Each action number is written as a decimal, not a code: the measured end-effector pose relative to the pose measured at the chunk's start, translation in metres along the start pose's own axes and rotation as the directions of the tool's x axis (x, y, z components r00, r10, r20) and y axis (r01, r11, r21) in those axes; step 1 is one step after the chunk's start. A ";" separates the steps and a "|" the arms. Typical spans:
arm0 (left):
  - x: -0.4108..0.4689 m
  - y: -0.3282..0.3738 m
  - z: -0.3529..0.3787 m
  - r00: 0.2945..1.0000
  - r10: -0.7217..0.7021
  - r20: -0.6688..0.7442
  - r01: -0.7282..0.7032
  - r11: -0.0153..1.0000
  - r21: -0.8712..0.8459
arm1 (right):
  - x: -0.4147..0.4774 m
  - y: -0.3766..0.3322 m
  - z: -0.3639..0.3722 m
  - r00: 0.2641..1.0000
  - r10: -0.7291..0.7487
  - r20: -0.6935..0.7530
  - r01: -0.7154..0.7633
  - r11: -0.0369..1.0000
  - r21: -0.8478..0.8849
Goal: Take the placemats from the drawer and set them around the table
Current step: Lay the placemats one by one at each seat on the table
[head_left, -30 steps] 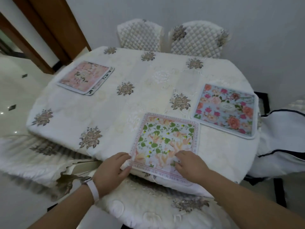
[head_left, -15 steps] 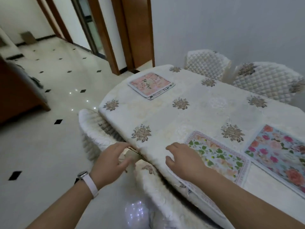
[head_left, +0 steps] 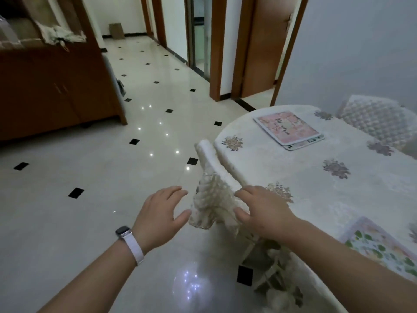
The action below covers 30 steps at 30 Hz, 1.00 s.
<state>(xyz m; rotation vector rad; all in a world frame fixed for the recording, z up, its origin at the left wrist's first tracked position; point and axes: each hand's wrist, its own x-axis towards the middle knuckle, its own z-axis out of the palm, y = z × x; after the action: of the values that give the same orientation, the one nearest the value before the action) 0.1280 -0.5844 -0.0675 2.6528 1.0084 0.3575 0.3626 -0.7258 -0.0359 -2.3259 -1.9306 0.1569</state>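
The green-leaf placemat [head_left: 381, 249] at lower right is cut off by the frame's right edge, and my right forearm covers its near side. Toward the upper right, the pink placemat [head_left: 287, 127] lies flat on the table [head_left: 282, 168] near its far rounded end. A second mat [head_left: 304, 144] lies under it, showing only as a thin strip along two edges; its pattern is too blurred to read. The white chair cover [head_left: 212, 177] stands against the table's edge at centre, its lower part hidden behind my right hand [head_left: 266, 213].

That hand reaches forward, palm down, over the cover's top, with the fingers loosely spread and slightly bent; I cannot tell whether they touch the fabric. My left hand [head_left: 158, 213] is stretched out over the floor just left of the cover, palm down. Its fingers are straight and close together, its thumb is held apart, and it holds nothing. A white-strapped watch [head_left: 123, 232] sits on that wrist.
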 end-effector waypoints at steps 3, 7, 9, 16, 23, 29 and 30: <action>-0.007 -0.054 -0.013 0.999 -0.051 -0.010 0.051 0.999 -0.019 | 0.039 -0.048 0.006 0.999 -0.039 -0.005 0.039 0.999 -0.001; -0.023 -0.110 -0.035 0.996 -0.091 -0.021 0.091 0.996 -0.006 | 0.076 -0.101 0.019 0.995 -0.093 0.031 0.093 0.996 0.014; -0.029 -0.131 -0.044 0.995 -0.100 -0.031 0.100 0.995 0.004 | 0.090 -0.121 0.023 0.991 -0.121 0.053 0.122 0.993 -0.005; -0.039 -0.176 -0.064 0.985 -0.145 -0.095 0.146 0.989 0.008 | 0.134 -0.159 0.024 0.981 -0.181 0.072 0.184 0.982 -0.042; -0.025 -0.215 -0.068 0.977 -0.198 -0.084 0.202 0.979 0.037 | 0.196 -0.177 0.038 0.973 -0.224 0.049 0.224 0.975 0.016; 0.031 -0.254 -0.067 0.968 -0.245 -0.061 0.249 0.967 0.060 | 0.266 -0.166 0.057 0.971 -0.232 0.059 0.227 0.971 0.081; 0.047 -0.259 -0.066 0.966 -0.250 -0.060 0.253 0.966 0.057 | 0.280 -0.160 0.059 0.972 -0.226 0.065 0.219 0.971 0.093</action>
<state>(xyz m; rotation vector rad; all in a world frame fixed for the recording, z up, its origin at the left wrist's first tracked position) -0.0164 -0.3556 -0.0892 2.5395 1.3769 0.3448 0.2495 -0.4204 -0.0713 -2.0604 -2.1575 0.3024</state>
